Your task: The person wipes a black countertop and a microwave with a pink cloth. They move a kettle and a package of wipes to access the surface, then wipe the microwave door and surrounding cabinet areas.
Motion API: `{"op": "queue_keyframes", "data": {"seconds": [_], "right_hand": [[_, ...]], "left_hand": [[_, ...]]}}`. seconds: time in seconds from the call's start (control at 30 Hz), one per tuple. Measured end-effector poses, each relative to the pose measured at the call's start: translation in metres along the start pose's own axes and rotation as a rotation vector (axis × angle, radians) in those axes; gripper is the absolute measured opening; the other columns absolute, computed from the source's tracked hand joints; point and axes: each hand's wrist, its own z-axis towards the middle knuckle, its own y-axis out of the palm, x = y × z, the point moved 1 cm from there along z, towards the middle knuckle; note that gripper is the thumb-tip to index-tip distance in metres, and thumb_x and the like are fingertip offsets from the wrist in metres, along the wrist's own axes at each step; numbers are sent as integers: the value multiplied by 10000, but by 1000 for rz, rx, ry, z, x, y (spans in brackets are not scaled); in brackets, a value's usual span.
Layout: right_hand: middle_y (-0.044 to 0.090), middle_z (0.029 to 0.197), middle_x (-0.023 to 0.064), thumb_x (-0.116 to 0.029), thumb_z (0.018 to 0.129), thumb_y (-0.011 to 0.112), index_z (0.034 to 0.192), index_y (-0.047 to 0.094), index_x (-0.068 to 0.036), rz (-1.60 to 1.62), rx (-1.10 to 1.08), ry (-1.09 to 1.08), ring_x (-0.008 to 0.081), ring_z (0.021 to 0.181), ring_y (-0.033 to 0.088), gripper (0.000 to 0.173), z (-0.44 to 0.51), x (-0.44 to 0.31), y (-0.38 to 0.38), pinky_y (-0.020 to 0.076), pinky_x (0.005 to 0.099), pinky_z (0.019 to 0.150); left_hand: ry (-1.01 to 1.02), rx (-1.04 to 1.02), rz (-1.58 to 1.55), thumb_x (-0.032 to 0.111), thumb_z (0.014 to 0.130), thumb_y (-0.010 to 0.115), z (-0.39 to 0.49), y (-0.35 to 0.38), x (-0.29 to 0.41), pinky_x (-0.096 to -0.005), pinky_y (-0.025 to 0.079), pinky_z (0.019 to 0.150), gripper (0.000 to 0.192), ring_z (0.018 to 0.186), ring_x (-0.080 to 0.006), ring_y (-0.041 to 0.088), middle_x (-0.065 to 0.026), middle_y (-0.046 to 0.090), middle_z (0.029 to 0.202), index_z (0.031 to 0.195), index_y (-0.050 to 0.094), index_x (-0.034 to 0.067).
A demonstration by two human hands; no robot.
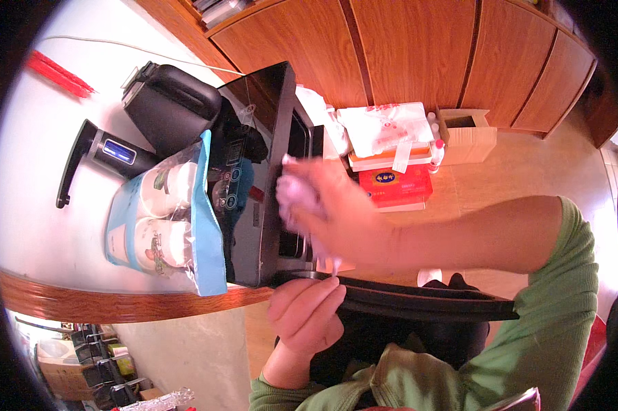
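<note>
My right hand grips a crumpled pale purple cloth against the front opening of a black countertop oven. Motion blurs this hand and the cloth. The oven's door stands open, reaching out to the right in front of my body. Near the door's hinge end, the fingers of my left hand are curled over its edge. A thin tail of the cloth hangs close to those fingertips; whether they touch it I cannot tell. The cloth and right hand hide part of the oven's cavity.
Beside the oven are a blue-and-clear pack of white printed items, a black kettle-like vessel with a lit display and a black handled container. On the floor are a red box and an open cardboard box, before wooden cabinets.
</note>
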Motion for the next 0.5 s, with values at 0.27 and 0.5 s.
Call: {"op": "queue_keyframes", "data": {"seconds": [0.27,0.5], "right_hand": [[688,1099,243,-212,848,712,1228,644,-39,-192,404,-23,381,1042,691,423,162,32,-53,564,463,918],[555,1294,293,-155,860,708,1369,455,-53,-102,113,4,466,1152,608,578,63,-2,-20,507,506,995]], "left_hand": [[17,-25,5,50,764,625,2,-2,-1,-357,554,669,146,737,-258,683,-101,751,894,823,756,25],[21,14,-1,36,762,626,1,1,0,-362,559,672,140,743,-264,683,-94,750,897,817,754,36]]}}
